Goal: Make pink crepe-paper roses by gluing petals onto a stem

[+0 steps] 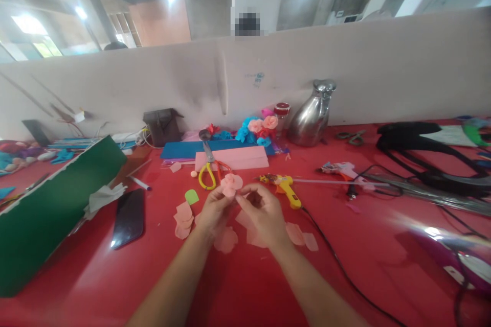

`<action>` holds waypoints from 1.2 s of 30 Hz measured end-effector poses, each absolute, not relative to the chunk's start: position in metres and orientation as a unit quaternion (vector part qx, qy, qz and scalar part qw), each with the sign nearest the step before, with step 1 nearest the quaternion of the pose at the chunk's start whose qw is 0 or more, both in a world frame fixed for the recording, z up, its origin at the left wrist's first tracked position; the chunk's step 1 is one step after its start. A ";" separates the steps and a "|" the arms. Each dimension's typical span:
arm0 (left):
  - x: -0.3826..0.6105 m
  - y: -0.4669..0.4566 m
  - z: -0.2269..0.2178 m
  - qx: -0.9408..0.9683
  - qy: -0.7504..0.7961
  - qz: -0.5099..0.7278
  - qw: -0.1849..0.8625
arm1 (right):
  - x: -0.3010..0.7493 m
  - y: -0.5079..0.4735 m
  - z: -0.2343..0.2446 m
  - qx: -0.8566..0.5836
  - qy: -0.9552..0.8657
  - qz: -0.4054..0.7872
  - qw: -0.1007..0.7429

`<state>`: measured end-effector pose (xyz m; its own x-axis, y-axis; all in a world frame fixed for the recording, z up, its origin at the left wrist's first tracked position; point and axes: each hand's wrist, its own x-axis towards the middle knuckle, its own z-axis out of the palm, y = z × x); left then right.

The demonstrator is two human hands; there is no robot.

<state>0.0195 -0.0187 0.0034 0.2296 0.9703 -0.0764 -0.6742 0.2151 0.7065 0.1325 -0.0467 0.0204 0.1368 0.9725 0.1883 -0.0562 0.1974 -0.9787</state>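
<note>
A pink paper flower (231, 183) is held up over the middle of the red table. My left hand (214, 210) pinches it from below and the left. The thumb and fingers of my right hand (264, 208) close on its lower right edge; the exact contact is small and blurred. Loose pink paper petals (226, 240) lie beneath my hands, with more petals (184, 218) to the left and others (295, 234) to the right. Beyond the flower are scissors (207, 176) with yellow and red handles. A yellow glue gun (288, 191) rests just right of my right hand.
A green board (49, 209) and a dark phone (128, 218) are at left. Folded pink paper (245, 157), finished paper flowers (257, 127) and a metal jug (312, 115) stand along the back wall. A black cord (333, 250) crosses the right side.
</note>
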 end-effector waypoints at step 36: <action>0.026 -0.027 0.005 0.310 0.240 0.551 0.737 | 0.141 -0.052 0.013 -0.442 -0.703 -0.019 0.557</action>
